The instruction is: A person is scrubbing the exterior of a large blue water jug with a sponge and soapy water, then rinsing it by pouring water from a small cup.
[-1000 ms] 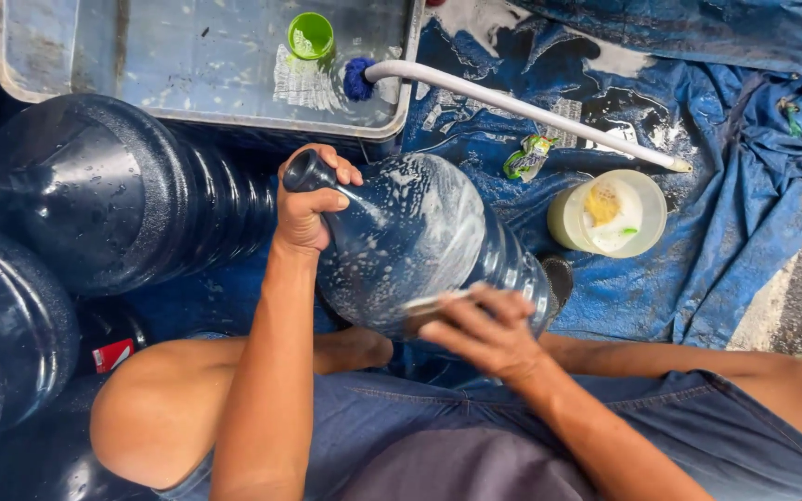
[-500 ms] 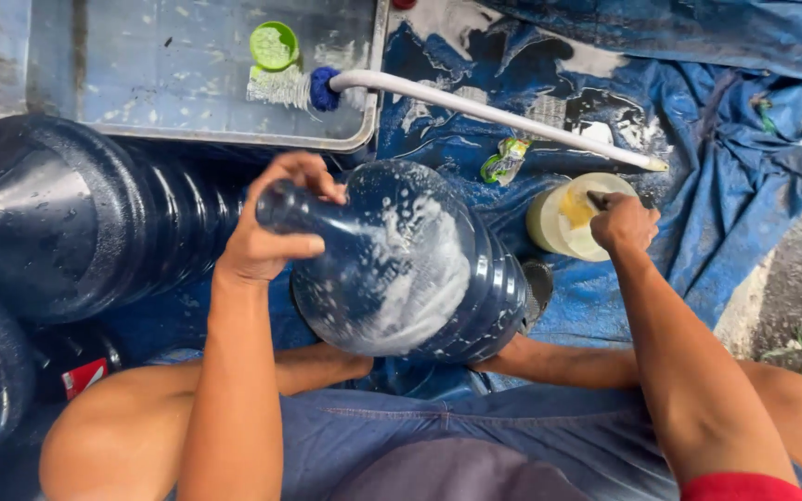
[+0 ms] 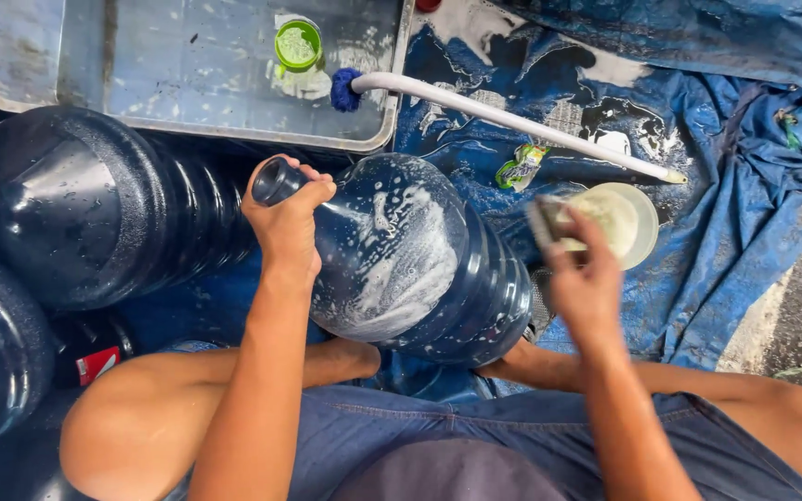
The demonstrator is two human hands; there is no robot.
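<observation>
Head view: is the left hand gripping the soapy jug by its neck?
Yes, the left hand is wrapped around the neck of the soapy blue jug, just below its open mouth.

Big dark-blue translucent water jug point(image 3: 420, 264) lying on its side between the person's legs, neck pointing up-left, base down-right. White soap suds smeared over its shoulder and ribbed body. Left hand point(image 3: 285, 223) grips the open neck. Small flat sponge or scrub pad point(image 3: 549, 221), blurred, pinched in right hand point(image 3: 587, 278) just right of jug, over a cream-coloured tub.
</observation>
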